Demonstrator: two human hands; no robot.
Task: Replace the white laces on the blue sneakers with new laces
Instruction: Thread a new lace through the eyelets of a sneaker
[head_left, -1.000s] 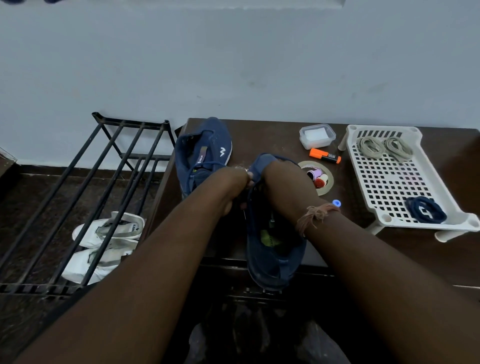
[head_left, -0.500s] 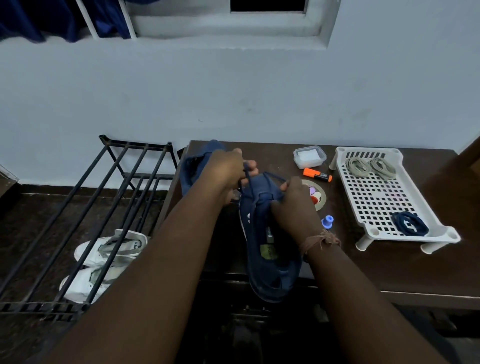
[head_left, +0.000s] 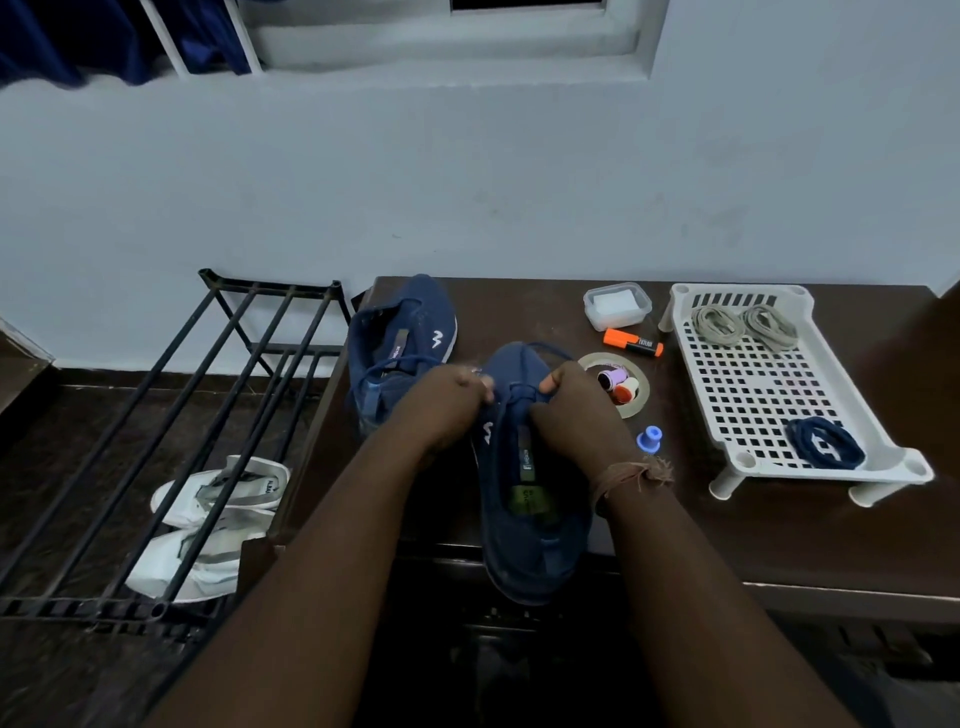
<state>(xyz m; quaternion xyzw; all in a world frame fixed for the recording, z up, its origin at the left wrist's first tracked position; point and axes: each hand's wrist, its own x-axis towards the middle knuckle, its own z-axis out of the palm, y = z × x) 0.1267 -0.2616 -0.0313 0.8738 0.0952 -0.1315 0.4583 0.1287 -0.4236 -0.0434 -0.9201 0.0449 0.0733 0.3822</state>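
A blue sneaker (head_left: 530, 530) lies on the dark table (head_left: 779, 530), heel hanging over the near edge. A dark blue lace (head_left: 543, 349) runs through its upper and loops past the toe. My left hand (head_left: 441, 405) pinches the lace at the sneaker's left side. My right hand (head_left: 574, 410) grips the lace on the right of the tongue. The second blue sneaker (head_left: 400, 338) lies at the table's back left, also with a blue lace. A coiled dark blue lace (head_left: 823, 441) and two grey lace bundles (head_left: 743, 325) lie in the white tray (head_left: 779, 384).
An orange marker (head_left: 632, 343), a small lidded box (head_left: 617, 304), a tape roll (head_left: 636, 402) holding small spools and a blue cap (head_left: 650, 439) sit right of my hands. A black metal rack (head_left: 171, 441) stands left, with white sandals (head_left: 213, 525) beneath it.
The view has tilted up and back, showing more wall. My left hand has come down from the lace pull to the sneaker's left side. My right hand stays on the tongue area.
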